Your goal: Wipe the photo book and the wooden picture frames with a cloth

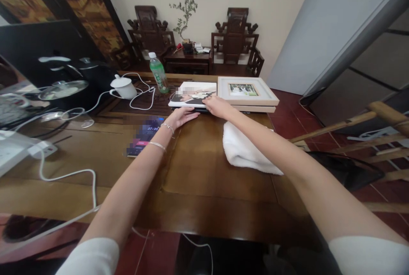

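L hand (182, 117) fingers spread at photo panel (198, 94), R hand (217, 107) on it, can't tell if pinching; ph. (147, 135) 07:35.

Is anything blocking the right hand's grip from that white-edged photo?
No, nothing visible does. The right hand's grip is right at the white-edged photo's near right corner; the white towel lies closer to the wearer, not between them.

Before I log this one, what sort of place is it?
Likely a home living room: two carved wooden chairs, a potted plant between them, and a framed photo.
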Tool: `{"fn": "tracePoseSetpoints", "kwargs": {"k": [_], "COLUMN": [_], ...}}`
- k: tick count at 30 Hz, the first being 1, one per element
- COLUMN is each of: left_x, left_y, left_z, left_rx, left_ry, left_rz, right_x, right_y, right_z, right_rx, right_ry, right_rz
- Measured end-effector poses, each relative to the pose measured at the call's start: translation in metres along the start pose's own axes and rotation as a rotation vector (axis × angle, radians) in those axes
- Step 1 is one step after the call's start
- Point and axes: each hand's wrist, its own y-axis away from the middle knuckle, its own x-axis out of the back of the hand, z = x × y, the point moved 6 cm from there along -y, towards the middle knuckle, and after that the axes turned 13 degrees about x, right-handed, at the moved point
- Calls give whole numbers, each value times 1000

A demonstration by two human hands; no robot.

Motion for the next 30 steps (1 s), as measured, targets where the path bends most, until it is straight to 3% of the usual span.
{"fn": "tracePoseSetpoints", "kwargs": {"k": [5, 11, 13, 17, 22, 25, 30], "left_x": [-3, -7, -8, -9, -9, -4, 3], "left_y": [4, -5, -6, -5, -2, -2, -3], "left_z": [6, 3, 1, 2, 6, 11, 18], "left_rx": [27, 19, 12, -1, -9, -1, -16], "left_ry": [36, 27, 15, -28, -164, -293, -533], "left_rz": [-71, 24, 31, 37, 70, 110, 162], "right_x": [-1, 9, 17, 26, 1, -20, -47], "right_y": [-3, 12, 30, 92, 180, 207, 215], "right_z": [6, 27, 49, 108, 158, 167, 168], "right_rx": [4, -41, -168, -592, -1204, -1333, -1369], "right_ry": [-9, -119, -158, -230, -533, -733, -1052], "right_rz": [11, 91, 186, 398, 482, 470, 498]}}
